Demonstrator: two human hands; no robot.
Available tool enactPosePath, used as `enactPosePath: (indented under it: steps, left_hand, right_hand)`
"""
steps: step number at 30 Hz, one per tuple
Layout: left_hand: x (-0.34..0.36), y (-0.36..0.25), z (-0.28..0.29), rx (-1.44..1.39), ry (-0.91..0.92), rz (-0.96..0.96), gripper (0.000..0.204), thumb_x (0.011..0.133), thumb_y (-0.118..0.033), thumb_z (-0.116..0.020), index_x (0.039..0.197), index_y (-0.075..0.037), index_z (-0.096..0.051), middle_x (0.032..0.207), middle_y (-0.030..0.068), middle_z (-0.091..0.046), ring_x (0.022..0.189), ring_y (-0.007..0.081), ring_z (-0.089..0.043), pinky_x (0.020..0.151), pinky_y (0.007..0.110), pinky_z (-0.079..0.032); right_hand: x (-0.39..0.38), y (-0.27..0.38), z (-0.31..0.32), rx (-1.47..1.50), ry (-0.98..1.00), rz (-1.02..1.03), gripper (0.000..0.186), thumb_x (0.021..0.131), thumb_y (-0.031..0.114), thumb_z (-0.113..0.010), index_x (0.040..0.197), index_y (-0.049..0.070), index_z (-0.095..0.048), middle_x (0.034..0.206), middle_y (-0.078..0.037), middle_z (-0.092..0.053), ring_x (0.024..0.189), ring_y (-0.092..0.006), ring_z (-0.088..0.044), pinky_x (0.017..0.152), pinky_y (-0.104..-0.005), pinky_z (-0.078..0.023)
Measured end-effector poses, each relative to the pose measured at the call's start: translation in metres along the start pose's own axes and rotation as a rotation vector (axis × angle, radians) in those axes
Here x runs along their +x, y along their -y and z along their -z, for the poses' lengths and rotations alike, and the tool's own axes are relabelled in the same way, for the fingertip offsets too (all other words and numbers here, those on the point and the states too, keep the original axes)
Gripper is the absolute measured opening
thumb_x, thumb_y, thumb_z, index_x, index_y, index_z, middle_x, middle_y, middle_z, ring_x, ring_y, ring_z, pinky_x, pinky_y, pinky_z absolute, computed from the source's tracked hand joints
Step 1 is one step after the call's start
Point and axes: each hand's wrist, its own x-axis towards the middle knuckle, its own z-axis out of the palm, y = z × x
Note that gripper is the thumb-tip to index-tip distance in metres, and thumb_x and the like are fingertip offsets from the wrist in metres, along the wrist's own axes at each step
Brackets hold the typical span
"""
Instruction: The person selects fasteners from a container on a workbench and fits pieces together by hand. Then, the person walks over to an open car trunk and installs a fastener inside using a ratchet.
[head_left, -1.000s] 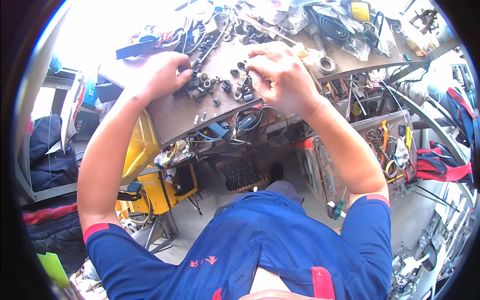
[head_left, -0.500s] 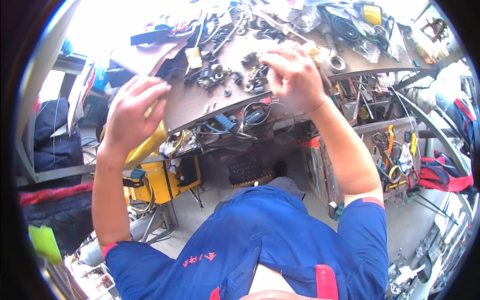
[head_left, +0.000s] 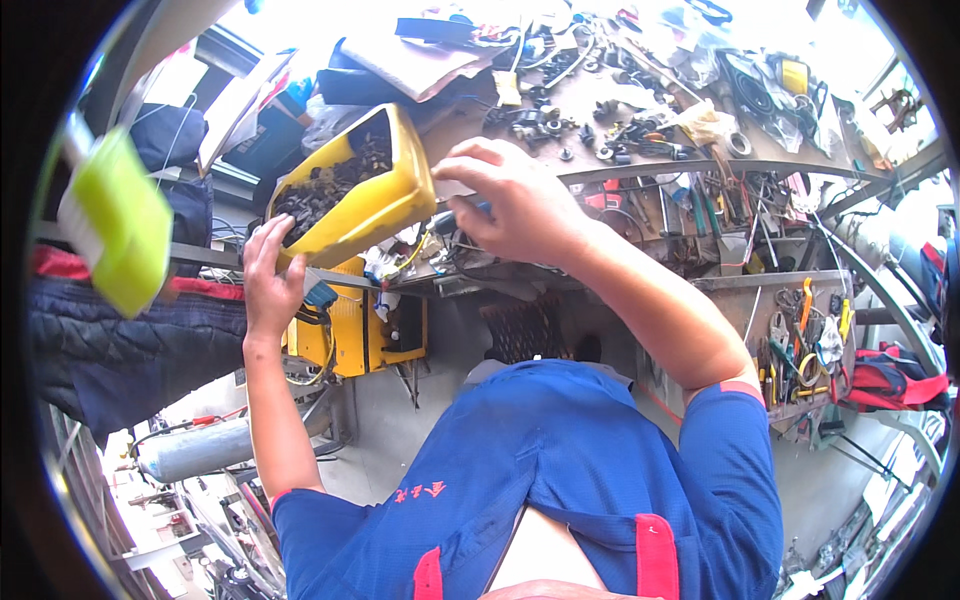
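A yellow plastic bin (head_left: 385, 205) full of small dark parts (head_left: 340, 180) sits tilted at the left end of the workbench. My left hand (head_left: 272, 280) grips its near left end, fingers over the rim and thumb on the outer wall. Close by the bin's right end is my right hand (head_left: 515, 200), its fingers curved and apart with nothing between them. Whether its fingertips touch the bin, I cannot tell.
Loose metal and black fittings (head_left: 540, 125) litter the workbench (head_left: 470, 125). A tool board (head_left: 800, 340) with pliers and scissors stands at the right. A yellow machine (head_left: 355, 325) is below the bin, and a lime-green object (head_left: 125, 225) is at far left.
My left hand has closed on the end of the yellow bin. My right hand has moved left from above the loose fittings to the bin. The view has shifted, showing more of the left side.
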Motion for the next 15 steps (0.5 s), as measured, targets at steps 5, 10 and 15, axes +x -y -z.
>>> enactPosePath:
  steps: [5, 10, 15]
  left_hand:
    - [0.010, 0.033, -0.003, -0.067, -0.038, -0.150, 0.027, 0.083, -0.022, -0.081, 0.103, -0.005, -0.073, 0.123, 0.0131, -0.069, 0.120, 0.0359, -0.062, 0.108, 0.046, -0.046]
    - [-0.003, 0.046, -0.028, -0.141, -0.190, -0.176, 0.033, 0.083, -0.031, -0.082, 0.079, -0.008, -0.059, 0.113, 0.0101, -0.070, 0.107, 0.0324, -0.062, 0.098, 0.045, -0.046]
    - [-0.013, 0.061, -0.038, -0.211, -0.240, -0.232, 0.028, 0.081, -0.025, -0.078, 0.076, -0.007, -0.056, 0.114, 0.0117, -0.070, 0.111, 0.0344, -0.062, 0.105, 0.048, -0.044]
  right_hand:
    - [0.043, 0.034, -0.039, -0.180, 0.006, 0.145, 0.060, 0.086, 0.015, -0.075, 0.144, 0.009, -0.062, 0.142, -0.015, -0.062, 0.134, -0.0362, -0.054, 0.112, -0.0467, -0.049]
    - [0.058, 0.042, -0.079, -0.324, 0.066, 0.083, 0.044, 0.080, 0.014, -0.079, 0.123, 0.009, -0.070, 0.118, -0.008, -0.069, 0.126, -0.0324, -0.059, 0.099, -0.0462, -0.052]
    - [0.047, 0.079, -0.092, -0.409, 0.050, 0.026, 0.016, 0.082, 0.010, -0.072, 0.097, 0.015, -0.068, 0.098, -0.002, -0.065, 0.108, -0.0250, -0.060, 0.101, -0.0473, -0.037]
